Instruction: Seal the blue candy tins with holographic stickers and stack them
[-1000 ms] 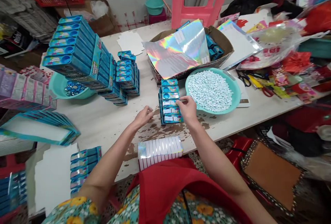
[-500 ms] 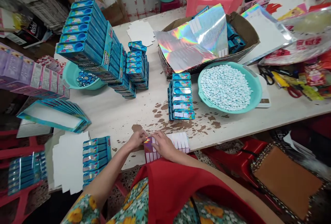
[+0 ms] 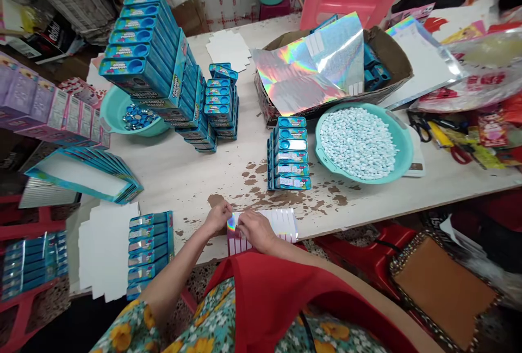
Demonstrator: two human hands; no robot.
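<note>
Close to my body, at the table's front edge, lies a sheet of shiny white label strips. My left hand is closed in a pinch at its upper left corner. Over the sheet's left part lies my right hand, its fingers bent and drawn together at the strips; what is under the fingertips is hidden. Beyond the sheet, apart from both hands, stands a display tray of small blue candy boxes. White labels show on several of these boxes.
A teal bowl of pale candies stands right, before a carton with holographic sheets on top. Tall stacks of blue boxes and a teal bowl of blue pieces stand left. Scissors lie far right.
My right hand has left the blue candy boxes and come down onto the label sheet. My left hand has moved to the sheet's corner and closed. Lately the right fingers have bent more.
</note>
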